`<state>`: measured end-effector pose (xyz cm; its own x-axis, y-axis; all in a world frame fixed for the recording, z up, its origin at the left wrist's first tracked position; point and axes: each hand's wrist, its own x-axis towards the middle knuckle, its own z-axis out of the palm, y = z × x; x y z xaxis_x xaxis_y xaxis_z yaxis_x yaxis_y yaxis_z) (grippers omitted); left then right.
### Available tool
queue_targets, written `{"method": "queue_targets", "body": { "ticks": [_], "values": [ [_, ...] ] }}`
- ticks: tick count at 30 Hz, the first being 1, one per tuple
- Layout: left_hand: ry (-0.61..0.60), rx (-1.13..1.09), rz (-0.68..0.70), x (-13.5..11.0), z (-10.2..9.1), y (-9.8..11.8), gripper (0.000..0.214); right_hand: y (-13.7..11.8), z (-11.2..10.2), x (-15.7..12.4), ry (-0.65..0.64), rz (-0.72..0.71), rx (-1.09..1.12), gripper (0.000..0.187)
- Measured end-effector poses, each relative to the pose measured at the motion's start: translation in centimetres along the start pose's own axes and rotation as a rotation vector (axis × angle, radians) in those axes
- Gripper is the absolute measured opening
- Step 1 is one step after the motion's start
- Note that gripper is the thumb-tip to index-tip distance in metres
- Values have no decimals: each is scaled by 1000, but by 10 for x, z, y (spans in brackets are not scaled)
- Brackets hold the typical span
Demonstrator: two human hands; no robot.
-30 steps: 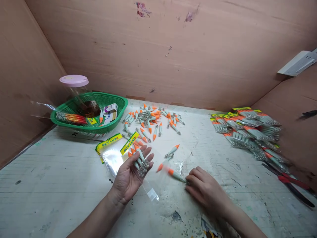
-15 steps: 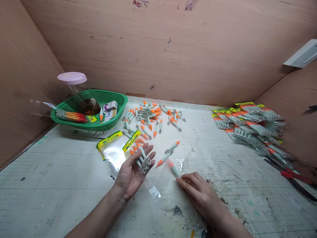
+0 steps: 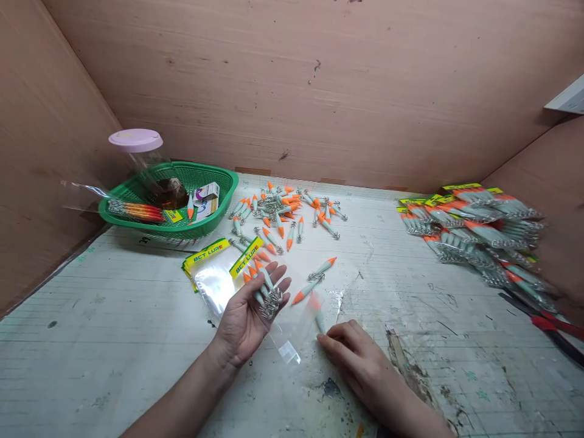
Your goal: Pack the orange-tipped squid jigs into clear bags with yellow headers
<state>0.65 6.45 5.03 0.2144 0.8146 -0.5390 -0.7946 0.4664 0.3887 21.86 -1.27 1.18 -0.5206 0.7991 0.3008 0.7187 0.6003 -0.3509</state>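
Observation:
My left hand (image 3: 244, 319) is palm up at the table's middle, its fingers loosely curled under a clear bag (image 3: 267, 304) with a yellow BCT LURE header (image 3: 246, 257) and several orange-tipped squid lures inside. My right hand (image 3: 353, 353) lies low on the table to the right, pinching the hook end of one orange-tipped lure (image 3: 318, 313) whose orange tip sits at the bag's open mouth. Two more loose lures (image 3: 314, 281) lie just beyond the bag.
A heap of loose lures (image 3: 285, 216) lies at the back centre. A green basket (image 3: 214, 210) with a pink-lidded jar (image 3: 135, 141) stands back left. More empty bags (image 3: 205, 261) lie left of my hand. Packed bags (image 3: 479, 234) are piled right, red-handled pliers (image 3: 554, 328) beside them.
My right hand has slid left with the single lure, turning it from lying across the table to pointing into the bag's mouth. My left hand has stayed put with the bag.

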Motion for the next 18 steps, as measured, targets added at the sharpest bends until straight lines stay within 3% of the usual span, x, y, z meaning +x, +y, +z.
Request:
{"method": "queue_targets", "body": {
  "ticks": [6,11,18],
  "values": [
    [9,20,6,0,0,-1,45,-8,4,6,27,-28,-45,27],
    [4,48,32,1,0,-2,32,-8,-2,5,40,13,35,25],
    [15,103,46,4,-2,-8,21,-15,-79,-7,54,3,225,29]
  ]
}}
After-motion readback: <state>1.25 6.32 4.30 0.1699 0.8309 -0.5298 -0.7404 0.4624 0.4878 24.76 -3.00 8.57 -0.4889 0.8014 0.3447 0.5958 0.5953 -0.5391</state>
